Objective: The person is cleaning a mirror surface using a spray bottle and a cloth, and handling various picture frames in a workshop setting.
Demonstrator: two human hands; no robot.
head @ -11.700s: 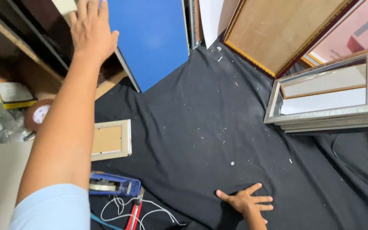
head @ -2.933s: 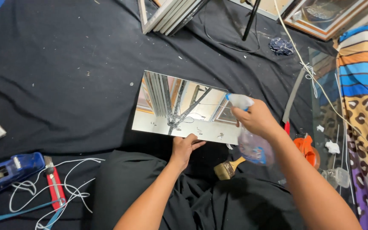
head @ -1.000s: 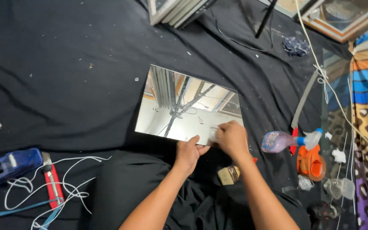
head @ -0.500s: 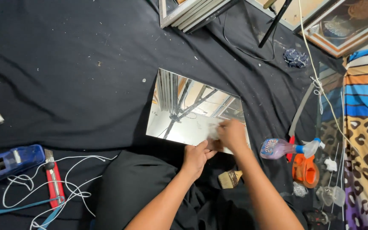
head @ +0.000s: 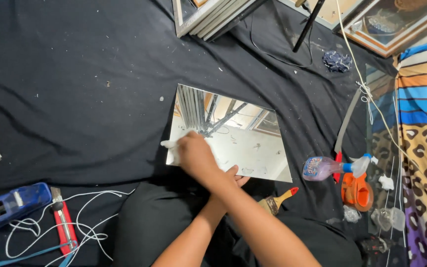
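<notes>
While the mirror (head: 226,136) lies flat on the black cloth (head: 75,74) at centre frame, the right hand (head: 196,155) presses a white wipe (head: 170,145) onto its 9 o'clock edge, fingers curled closed over the wipe. The left hand (head: 233,177) sits at the mirror's 6 o'clock edge, largely hidden under the right forearm; its fingers appear spread flat, holding nothing, though this cannot be confirmed. At 3 o'clock of the mirror lies a spray bottle (head: 329,167), with an orange tape dispenser (head: 357,190) just beside it. At 5 o'clock lies a paintbrush (head: 278,200). At 8 o'clock, well apart, lie a red utility knife (head: 64,225) and white cord (head: 92,217).
</notes>
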